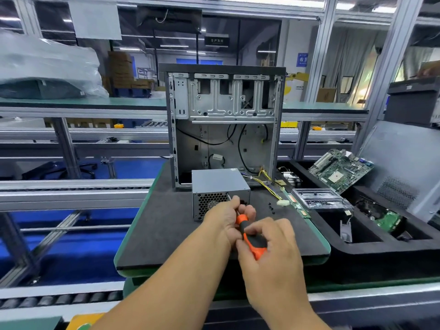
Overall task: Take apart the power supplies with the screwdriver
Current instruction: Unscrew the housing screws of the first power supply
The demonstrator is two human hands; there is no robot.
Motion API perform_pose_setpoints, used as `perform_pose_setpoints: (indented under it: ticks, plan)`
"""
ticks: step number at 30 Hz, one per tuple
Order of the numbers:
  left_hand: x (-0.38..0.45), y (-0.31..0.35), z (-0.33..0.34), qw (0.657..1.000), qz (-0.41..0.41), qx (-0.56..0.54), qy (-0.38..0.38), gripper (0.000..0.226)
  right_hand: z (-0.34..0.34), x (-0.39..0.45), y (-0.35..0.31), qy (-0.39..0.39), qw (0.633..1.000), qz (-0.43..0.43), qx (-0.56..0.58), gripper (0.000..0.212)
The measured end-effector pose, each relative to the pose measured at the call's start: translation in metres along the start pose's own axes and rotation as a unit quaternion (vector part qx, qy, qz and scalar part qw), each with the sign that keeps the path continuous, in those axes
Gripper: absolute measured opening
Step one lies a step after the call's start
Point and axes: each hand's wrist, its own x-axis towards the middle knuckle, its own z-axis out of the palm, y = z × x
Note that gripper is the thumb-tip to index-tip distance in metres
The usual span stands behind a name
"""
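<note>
Both hands are gripping the screwdriver (252, 236): the right hand (269, 251) is wrapping the handle to turn it, while the left hand (228, 217) is pinching the front to steady the tip. The PSU (220, 186) is sitting on the mat (166, 222), fan side facing the person, probably for reaching its screws. Fingers are hiding the tip and screw.

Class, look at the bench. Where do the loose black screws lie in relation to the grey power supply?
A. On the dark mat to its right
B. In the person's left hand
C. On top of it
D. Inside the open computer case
A: the loose black screws lie on the dark mat, just right of the power supply and apart from it.
</note>
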Motion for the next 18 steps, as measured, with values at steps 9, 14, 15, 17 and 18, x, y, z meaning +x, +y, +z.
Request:
perform_pose_setpoints:
  ticks: [9,14,15,17,18]
  plan:
    - [-0.002,0.007,0.001,0.999,0.016,-0.044,0.007,0.018,0.008,-0.007,-0.029,-0.035,0.802,0.415,0.428,0.021]
    - [-0.002,0.01,-0.004,1.0,0.002,-0.013,0.018,0.038,0.008,-0.015,-0.01,-0.017,0.999,-0.011,-0.04,0.028]
    - [-0.003,0.011,-0.004,1.0,-0.002,-0.011,0.021,0.039,0.009,-0.017,-0.006,-0.012,0.998,-0.028,-0.054,0.032]
    - [-0.003,0.012,-0.003,1.0,-0.005,-0.018,0.025,0.041,0.007,-0.017,-0.015,-0.003,0.996,0.073,0.045,0.04]
    - [-0.002,0.011,-0.002,0.999,-0.004,-0.026,0.023,0.041,0.009,-0.016,-0.022,-0.011,0.976,0.164,0.142,0.045]
